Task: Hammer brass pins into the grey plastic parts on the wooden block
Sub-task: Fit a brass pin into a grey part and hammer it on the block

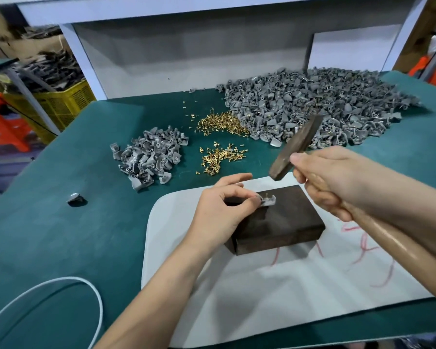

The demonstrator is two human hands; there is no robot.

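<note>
My left hand (222, 210) pinches a grey part (268, 200) against the top of the block (282, 222), thumb and forefinger curled on its left end. A pin (265, 196) stands upright in the part. My right hand (330, 182) is wrapped round the handle of the hammer (296, 147), close under the head. It holds the hammer tilted in the air over the block's far edge, its face clear of the pin.

The block sits on a white sheet (287, 285) with red scribbles, on the green table (73, 235). Beyond it lie loose pins (222, 157) in two patches, a small heap (149, 157) of grey parts to the left, and a big heap (312, 104) at the far right. A lone part (74, 199) lies well apart at the left. A white cable (61, 280) loops at the near left.
</note>
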